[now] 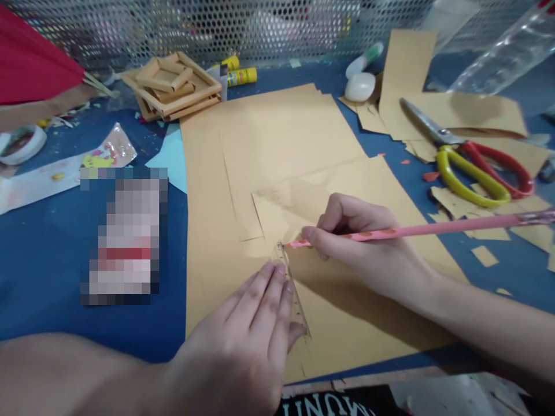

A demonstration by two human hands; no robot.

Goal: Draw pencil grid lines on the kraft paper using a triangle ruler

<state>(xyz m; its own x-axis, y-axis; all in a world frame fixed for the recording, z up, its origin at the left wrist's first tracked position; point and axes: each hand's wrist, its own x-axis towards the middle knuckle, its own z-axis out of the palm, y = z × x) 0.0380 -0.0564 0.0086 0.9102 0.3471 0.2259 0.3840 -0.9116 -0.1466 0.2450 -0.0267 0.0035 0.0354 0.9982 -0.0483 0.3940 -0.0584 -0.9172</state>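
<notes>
My left hand (243,341) lies flat with its fingers stretched out, pressing a clear plastic ruler (295,294) onto brown kraft paper (269,144). My right hand (364,242) is closed in a writing grip on a long pink pencil (433,228). The pencil's tip touches the paper at the far end of the ruler. Several overlapping brown sheets lie under both hands on the blue table (43,271).
Scissors (472,162) with yellow and red handles lie on brown scraps at the right. A stack of small wooden frames (173,86), yellow glue sticks (240,75) and a white egg-shaped object (359,86) sit near the far mesh wall. A blurred-out patch (125,237) lies left.
</notes>
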